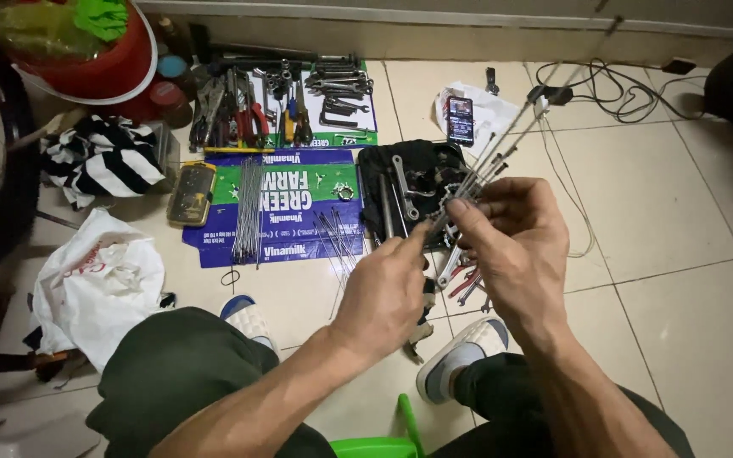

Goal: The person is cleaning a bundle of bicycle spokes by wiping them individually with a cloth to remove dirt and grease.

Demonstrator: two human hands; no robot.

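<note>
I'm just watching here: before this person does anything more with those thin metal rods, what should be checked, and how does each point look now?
1. Left hand grips the bundle of thin metal spokes: ok.
2. Right hand steadies the same bundle: ok.
3. Spare loose steel spokes within reach on the blue and green flattened carton: ok.
4. Pliers and wrenches laid out ahead: ok.
5. Black cable clear of the spoke tips: cannot tell.
6. What joins the spokes between the fingers: cannot tell.
</note>
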